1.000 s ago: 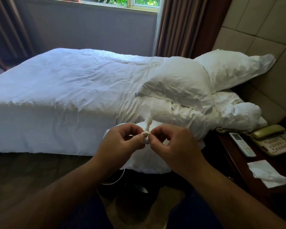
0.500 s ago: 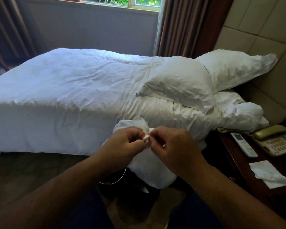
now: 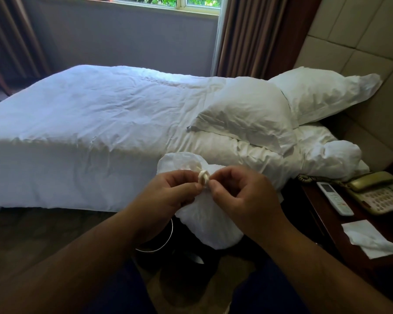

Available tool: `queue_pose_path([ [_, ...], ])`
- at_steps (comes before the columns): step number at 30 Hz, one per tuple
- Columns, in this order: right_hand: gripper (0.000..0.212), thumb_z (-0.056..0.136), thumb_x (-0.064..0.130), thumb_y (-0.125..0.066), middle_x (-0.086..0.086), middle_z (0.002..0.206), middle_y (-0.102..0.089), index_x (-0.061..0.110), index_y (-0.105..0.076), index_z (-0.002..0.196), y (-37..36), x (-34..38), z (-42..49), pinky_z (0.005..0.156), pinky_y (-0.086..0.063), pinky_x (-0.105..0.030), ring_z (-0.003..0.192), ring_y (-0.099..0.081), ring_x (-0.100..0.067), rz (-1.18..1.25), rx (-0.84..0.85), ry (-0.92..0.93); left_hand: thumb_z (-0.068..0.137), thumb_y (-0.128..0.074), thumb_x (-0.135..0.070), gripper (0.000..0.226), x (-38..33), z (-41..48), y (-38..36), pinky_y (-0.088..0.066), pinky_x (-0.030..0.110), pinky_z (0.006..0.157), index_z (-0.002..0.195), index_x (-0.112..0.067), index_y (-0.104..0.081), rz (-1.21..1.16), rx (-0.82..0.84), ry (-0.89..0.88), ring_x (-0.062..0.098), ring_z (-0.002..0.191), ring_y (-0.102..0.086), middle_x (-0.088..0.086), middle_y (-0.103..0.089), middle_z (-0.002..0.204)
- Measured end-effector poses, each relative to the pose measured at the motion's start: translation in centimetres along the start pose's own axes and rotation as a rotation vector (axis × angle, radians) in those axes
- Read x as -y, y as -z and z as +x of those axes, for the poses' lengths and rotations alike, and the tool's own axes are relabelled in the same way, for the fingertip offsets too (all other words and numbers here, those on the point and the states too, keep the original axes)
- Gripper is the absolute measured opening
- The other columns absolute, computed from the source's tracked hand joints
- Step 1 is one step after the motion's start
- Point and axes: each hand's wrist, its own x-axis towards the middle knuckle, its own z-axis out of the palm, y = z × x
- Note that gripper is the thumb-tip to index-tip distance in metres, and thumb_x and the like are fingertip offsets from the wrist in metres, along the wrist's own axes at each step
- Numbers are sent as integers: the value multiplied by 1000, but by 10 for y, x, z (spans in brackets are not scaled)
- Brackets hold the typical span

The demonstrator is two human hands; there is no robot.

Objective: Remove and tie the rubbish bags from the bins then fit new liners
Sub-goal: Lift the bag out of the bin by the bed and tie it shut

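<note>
Since the earlier frame, a tight knot (image 3: 203, 177) has formed on the white rubbish bag (image 3: 210, 219) at centre frame; left hand (image 3: 168, 193) and right hand (image 3: 243, 196) both pinch it, above the dark bin (image 3: 156, 242).

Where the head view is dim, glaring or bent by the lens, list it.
Head view: daylight comes only from the window, which is blown out bright; the duvet turns bluish under it. The floor and the dark bin below the white bag sink into shadow. The wide lens curves the window sill and bed edge. The knot is sharp.
</note>
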Motion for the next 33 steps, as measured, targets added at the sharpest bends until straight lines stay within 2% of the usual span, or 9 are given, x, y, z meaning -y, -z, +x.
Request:
queue_pose_path([
  [7, 8, 85, 22, -77, 13, 74, -72, 26, -70, 88, -2, -2, 0, 61, -52, -10, 70, -69, 3, -82, 13, -27, 87, -67, 1, 11, -7, -5, -2, -51, 13, 72, 95, -2, -73, 260, -8, -114, 9, 83, -71, 10, -76, 87],
  [9, 10, 85, 24, -77, 14, 73, -71, 29, -68, 87, -3, -2, 0, 59, -52, -10, 70, -69, 3, -119, 8, -31, 88, -67, -3, 11, -7, -3, -1, -54, 18, 76, 97, 0, -73, 273, -36, -102, 16, 88, -71, 17, -75, 93],
  [14, 11, 88, 29, -73, 8, 82, -70, 21, -69, 92, -10, -6, -3, 65, -59, -27, 75, -68, -5, -289, 37, 111, 91, -64, -21, 25, -6, 0, 1, -57, 41, 89, 94, 2, -72, 264, -40, -74, 32, 98, -70, 20, -73, 94],
  [17, 10, 88, 27, -73, 5, 80, -71, 18, -69, 91, -11, -6, -5, 63, -59, -29, 74, -68, -7, -305, 27, 167, 93, -63, -19, 23, -6, -1, 3, -57, 26, 78, 84, 0, -72, 401, -15, -138, 23, 85, -70, 16, -72, 84],
  [19, 8, 87, 24, -72, 4, 75, -69, 17, -68, 89, -12, -5, -5, 58, -58, -31, 67, -67, -9, -335, 19, 199, 94, -63, -14, 21, -6, -2, 2, -50, 15, 66, 76, -8, -72, 549, -38, -190, 13, 72, -67, 9, -71, 75],
  [23, 9, 88, 25, -68, 2, 71, -67, 16, -66, 86, -14, -6, -6, 54, -56, -32, 61, -65, -11, -332, 13, 195, 92, -65, -10, 16, -7, -4, -2, -45, 10, 62, 79, -17, -72, 618, -132, -232, -1, 63, -63, -2, -72, 73],
  [27, 5, 88, 22, -71, 7, 72, -67, 19, -66, 89, -15, -4, -6, 56, -54, -16, 63, -66, -7, -244, 22, 130, 89, -68, -15, 18, -7, -4, -1, -43, 10, 63, 76, -28, -70, 712, -187, -258, 0, 69, -62, -8, -71, 77],
  [30, 10, 91, 28, -70, 5, 73, -69, 19, -67, 90, -12, -4, -4, 56, -56, -21, 62, -66, -9, -394, 95, 212, 85, -67, -30, 13, -5, -2, 2, -44, 13, 67, 73, -29, -71, 796, -229, -253, 3, 80, -63, -9, -71, 78],
  [33, 15, 92, 33, -66, 5, 67, -66, 20, -65, 86, -9, -5, 0, 50, -53, -28, 54, -61, -9, -569, 128, 293, 89, -68, -29, 12, -3, -1, 6, -43, 11, 66, 79, -23, -74, 861, -220, -271, 4, 82, -63, -7, -70, 76],
])
